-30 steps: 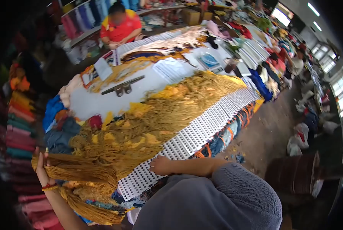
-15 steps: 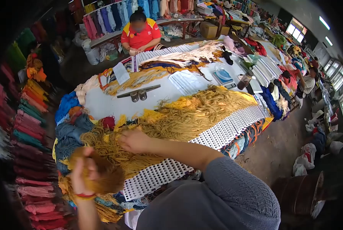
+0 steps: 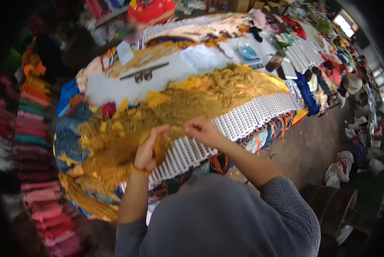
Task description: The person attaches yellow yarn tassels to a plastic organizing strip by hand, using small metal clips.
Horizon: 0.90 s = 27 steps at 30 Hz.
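Note:
My left hand (image 3: 147, 149), a band at its wrist, is closed on a bundle of golden-brown yarn (image 3: 160, 147) over the near edge of the table. To its right and a little apart is my right hand (image 3: 202, 132), fingers pinched together; whatever is between them is too small to make out. Both hands are above a row of white perforated cards (image 3: 181, 159). Beyond the cards spreads a thick heap of olive and gold yarn (image 3: 217, 92). The yarn left of my left hand is smeared by motion.
A dark metal bar (image 3: 144, 73) lies on the white tabletop (image 3: 110, 91). Farther back are a small scale (image 3: 247, 55) and a dark jar (image 3: 274, 62). A person in a red shirt (image 3: 155, 10) sits across the table. Hanging coloured skeins (image 3: 31, 150) line the left; a drum (image 3: 333, 205) stands right.
My left hand has moved right and up with the yarn bundle. My right hand has left the yarn heap and moved right, over the cards. The camera view has tilted downward.

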### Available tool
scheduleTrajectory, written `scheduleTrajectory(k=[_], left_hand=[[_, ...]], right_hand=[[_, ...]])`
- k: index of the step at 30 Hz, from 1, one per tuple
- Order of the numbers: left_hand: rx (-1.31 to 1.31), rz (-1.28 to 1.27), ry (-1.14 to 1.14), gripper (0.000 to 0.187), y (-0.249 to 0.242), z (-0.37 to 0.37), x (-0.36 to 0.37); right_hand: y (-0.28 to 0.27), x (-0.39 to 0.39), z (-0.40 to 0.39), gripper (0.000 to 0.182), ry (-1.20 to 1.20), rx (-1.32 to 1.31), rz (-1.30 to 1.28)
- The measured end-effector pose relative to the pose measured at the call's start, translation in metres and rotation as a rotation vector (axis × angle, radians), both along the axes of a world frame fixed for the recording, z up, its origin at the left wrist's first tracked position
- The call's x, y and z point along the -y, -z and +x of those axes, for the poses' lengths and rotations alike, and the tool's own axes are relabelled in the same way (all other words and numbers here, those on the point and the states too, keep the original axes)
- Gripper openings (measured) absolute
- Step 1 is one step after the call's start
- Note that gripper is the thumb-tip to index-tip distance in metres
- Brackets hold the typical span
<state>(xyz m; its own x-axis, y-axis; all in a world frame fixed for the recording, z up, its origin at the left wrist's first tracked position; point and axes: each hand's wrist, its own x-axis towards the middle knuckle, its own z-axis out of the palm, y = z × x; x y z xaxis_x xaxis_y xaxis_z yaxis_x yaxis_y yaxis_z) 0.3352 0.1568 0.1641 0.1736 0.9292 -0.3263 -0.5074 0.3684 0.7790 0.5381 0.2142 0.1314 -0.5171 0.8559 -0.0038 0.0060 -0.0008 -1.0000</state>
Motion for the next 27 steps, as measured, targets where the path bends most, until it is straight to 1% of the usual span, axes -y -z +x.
scheduleTrajectory(k=[1,2,4,5,6,7,8,9,11,14,16,17,18,20,22,24,25,27], left_hand=[[0.034,0.004,0.04,0.044,0.001,0.011,-0.003],[0.104,-0.03,0.037,0.045,-0.009,0.027,-0.006],[0.256,-0.058,0.065,0.048,-0.025,0.051,-0.008],[0.339,-0.04,0.095,0.05,-0.027,0.058,-0.009],[0.316,-0.042,0.137,0.056,-0.023,0.063,-0.01],[0.302,-0.028,0.127,0.057,-0.022,0.073,-0.008],[0.289,-0.009,0.118,0.057,-0.021,0.082,-0.006],[0.327,0.005,0.176,0.058,-0.017,0.086,-0.005],[0.318,-0.014,0.144,0.057,-0.014,0.093,-0.001],[0.343,-0.059,0.077,0.054,-0.014,0.097,0.005],[0.309,-0.07,0.025,0.05,-0.011,0.094,0.009],[0.29,-0.1,-0.045,0.045,-0.008,0.092,0.01],[0.29,-0.104,-0.058,0.045,-0.007,0.092,0.012],[0.327,-0.018,-0.037,0.043,-0.009,0.09,0.014],[0.32,0.003,-0.03,0.043,-0.008,0.089,0.019],[0.197,-0.006,-0.108,0.043,-0.015,0.094,0.021],[0.195,-0.008,-0.115,0.043,-0.017,0.096,0.023],[0.252,-0.028,-0.16,0.038,-0.021,0.098,0.026]], right_hand=[[-0.009,0.005,0.001,0.017,0.045,-0.063,-0.054],[-0.023,0.01,0.003,0.017,0.096,-0.122,-0.108],[-0.04,0.018,0.006,0.02,0.063,-0.268,-0.189],[-0.035,0.021,0.007,0.019,0.049,-0.263,-0.249],[-0.034,0.021,0.013,0.018,0.019,-0.107,-0.146],[-0.035,0.022,0.02,0.016,-0.011,0.048,-0.04],[-0.034,0.023,0.023,0.013,-0.017,0.092,-0.04],[-0.032,0.024,0.026,0.012,-0.025,0.121,-0.043],[-0.027,0.025,0.033,0.009,-0.034,0.171,-0.051],[-0.024,0.026,0.035,0.009,0.041,-0.141,-0.09],[-0.034,0.026,0.039,0.01,0.002,-0.223,-0.348],[-0.037,0.026,0.04,0.009,-0.004,-0.184,-0.392],[-0.035,0.027,0.041,0.009,-0.016,-0.182,-0.398],[-0.031,0.026,0.041,0.009,-0.084,-0.164,-0.414],[-0.036,0.028,0.039,0.008,-0.096,-0.141,-0.42],[-0.038,0.031,0.038,0.008,-0.083,-0.138,-0.371],[-0.036,0.033,0.037,0.008,-0.089,-0.139,-0.374],[-0.03,0.035,0.035,0.009,-0.129,-0.106,-0.278]])
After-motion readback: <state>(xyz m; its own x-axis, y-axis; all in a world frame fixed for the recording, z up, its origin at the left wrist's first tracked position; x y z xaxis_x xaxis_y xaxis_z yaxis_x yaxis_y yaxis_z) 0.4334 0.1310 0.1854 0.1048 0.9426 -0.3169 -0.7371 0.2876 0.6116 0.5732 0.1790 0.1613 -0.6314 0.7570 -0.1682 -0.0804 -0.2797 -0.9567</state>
